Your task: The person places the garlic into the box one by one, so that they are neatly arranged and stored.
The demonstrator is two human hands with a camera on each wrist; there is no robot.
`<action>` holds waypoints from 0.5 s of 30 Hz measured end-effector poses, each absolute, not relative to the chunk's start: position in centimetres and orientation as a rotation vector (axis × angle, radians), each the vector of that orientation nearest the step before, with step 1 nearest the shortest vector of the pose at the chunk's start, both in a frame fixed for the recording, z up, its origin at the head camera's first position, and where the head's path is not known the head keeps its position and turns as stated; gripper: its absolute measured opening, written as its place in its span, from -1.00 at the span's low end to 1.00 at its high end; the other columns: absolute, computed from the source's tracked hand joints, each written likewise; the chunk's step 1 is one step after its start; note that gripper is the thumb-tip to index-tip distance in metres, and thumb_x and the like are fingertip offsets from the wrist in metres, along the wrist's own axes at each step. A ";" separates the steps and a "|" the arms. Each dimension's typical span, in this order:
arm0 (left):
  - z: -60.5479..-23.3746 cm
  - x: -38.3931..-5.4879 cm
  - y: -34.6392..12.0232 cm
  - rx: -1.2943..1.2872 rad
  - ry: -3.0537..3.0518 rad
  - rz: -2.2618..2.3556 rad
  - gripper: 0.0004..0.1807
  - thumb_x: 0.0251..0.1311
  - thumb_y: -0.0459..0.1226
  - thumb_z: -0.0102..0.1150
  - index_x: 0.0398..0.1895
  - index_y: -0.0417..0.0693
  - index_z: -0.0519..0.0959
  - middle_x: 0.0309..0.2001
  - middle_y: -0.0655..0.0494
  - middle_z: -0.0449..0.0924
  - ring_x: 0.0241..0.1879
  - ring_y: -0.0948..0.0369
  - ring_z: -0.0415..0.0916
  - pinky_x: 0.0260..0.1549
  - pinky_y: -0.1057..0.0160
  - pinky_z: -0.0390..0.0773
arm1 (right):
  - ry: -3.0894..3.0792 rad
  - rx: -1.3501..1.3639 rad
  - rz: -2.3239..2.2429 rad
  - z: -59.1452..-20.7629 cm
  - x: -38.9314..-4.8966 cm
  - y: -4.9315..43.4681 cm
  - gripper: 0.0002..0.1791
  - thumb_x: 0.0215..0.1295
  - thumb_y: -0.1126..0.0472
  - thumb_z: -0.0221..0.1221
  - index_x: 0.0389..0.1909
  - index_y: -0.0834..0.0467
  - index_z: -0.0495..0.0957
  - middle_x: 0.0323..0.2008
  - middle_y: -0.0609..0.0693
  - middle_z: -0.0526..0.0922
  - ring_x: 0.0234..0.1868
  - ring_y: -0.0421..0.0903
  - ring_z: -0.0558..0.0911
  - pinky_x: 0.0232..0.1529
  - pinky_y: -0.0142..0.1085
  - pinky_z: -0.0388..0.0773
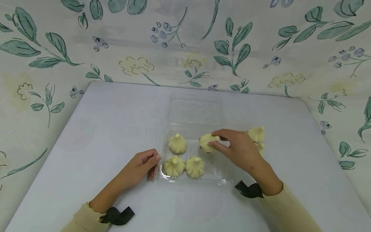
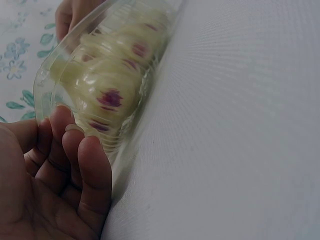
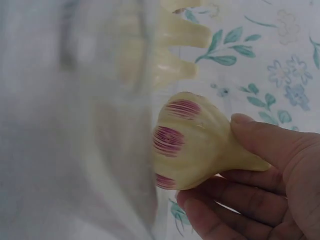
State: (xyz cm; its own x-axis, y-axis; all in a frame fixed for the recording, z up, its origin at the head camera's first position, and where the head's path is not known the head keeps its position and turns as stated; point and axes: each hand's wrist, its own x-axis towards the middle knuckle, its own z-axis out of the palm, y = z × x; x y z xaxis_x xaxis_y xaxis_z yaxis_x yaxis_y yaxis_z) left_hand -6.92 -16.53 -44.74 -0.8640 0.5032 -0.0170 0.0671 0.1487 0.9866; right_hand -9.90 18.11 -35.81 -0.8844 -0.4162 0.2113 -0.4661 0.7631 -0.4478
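the right hand (image 1: 239, 145) has its grip closed on a bulb (image 1: 207, 142), thumb on one side and fingers on the other, near the neck. that hold seems chosen because the narrow end sticks out and leaves the round base free to face the box (image 1: 215, 167). the bulb is over the box's back right part; whether it touches the floor there, i cannot tell. the left hand (image 1: 145, 162) has a narrow grip, pinching the box's left rim, probably so that the light plastic does not slide. the lid (image 1: 194, 111) lies folded back on the counter (image 1: 116, 112), behind the box, which leaves the top free to reach into.

three bulbs sit in the box, necks up: one back left (image 1: 177, 143), one front left (image 1: 174, 166), one front middle (image 1: 195, 167). upright like that, they likely take less room. two others (image 1: 256, 133) are on the counter past the right hand, which partly hides them.

the head view gives the layout and the lid, but from above the bulbs look mostly plain cream. the left wrist view shows purple marks low on the boxed ones, and the fingertips against the clear wall. the right wrist view shows purple streaks on the held bulb and the lower fingers curled by its side, though the near wall is too blurred to read.
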 end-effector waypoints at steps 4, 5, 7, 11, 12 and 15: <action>-44.7 -6.9 -16.5 0.547 2.098 1.764 -0.66 0.67 -0.23 -0.06 -0.39 -0.13 0.44 -0.58 0.05 0.48 -0.60 0.18 0.47 -0.59 0.19 0.61 | -2.878 0.735 0.756 -36.0 -10.0 17.5 -0.62 0.35 0.00 0.42 0.05 0.15 0.73 -0.05 -0.01 0.79 -0.10 0.03 0.76 -0.17 -0.09 0.73; -44.7 -6.9 -16.4 0.547 2.100 1.764 -0.66 0.66 -0.23 -0.06 -0.39 -0.13 0.44 -0.58 0.06 0.48 -0.60 0.18 0.47 -0.59 0.20 0.61 | -2.887 0.737 0.753 -36.1 -10.0 17.3 -0.62 0.36 -0.01 0.41 0.05 0.14 0.73 -0.05 -0.01 0.79 -0.10 0.02 0.76 -0.17 -0.09 0.73; -44.6 -6.9 -16.4 0.554 2.104 1.760 -0.66 0.66 -0.24 -0.06 -0.40 -0.13 0.44 -0.58 0.07 0.48 -0.60 0.18 0.47 -0.59 0.20 0.60 | -2.903 0.737 0.754 -36.3 -10.1 17.1 -0.62 0.37 -0.01 0.41 0.05 0.14 0.73 -0.05 -0.02 0.79 -0.10 0.01 0.76 -0.16 -0.09 0.73; -44.6 -6.9 -16.5 0.568 2.099 1.752 -0.65 0.67 -0.24 -0.07 -0.41 -0.13 0.43 -0.58 0.06 0.48 -0.60 0.17 0.47 -0.58 0.19 0.61 | -2.919 0.722 0.778 -36.9 -10.2 16.7 -0.63 0.39 0.00 0.39 0.07 0.14 0.72 -0.05 -0.01 0.79 -0.13 0.00 0.76 -0.13 -0.09 0.73; -44.6 -6.9 -16.5 0.571 2.096 1.750 -0.64 0.67 -0.24 -0.07 -0.41 -0.13 0.43 -0.57 0.06 0.48 -0.59 0.17 0.47 -0.58 0.19 0.61 | -2.921 0.714 0.783 -37.1 -10.2 16.7 -0.63 0.40 0.00 0.38 0.07 0.14 0.72 -0.05 -0.01 0.79 -0.14 -0.01 0.76 -0.13 -0.09 0.73; -44.7 -6.9 -16.5 0.571 2.087 1.753 -0.64 0.67 -0.23 -0.07 -0.41 -0.13 0.43 -0.57 0.05 0.49 -0.59 0.17 0.47 -0.58 0.19 0.61 | -2.919 0.695 0.767 -37.5 -10.2 16.4 -0.62 0.39 0.00 0.39 0.08 0.13 0.72 -0.06 -0.01 0.79 -0.18 -0.04 0.76 -0.16 -0.11 0.72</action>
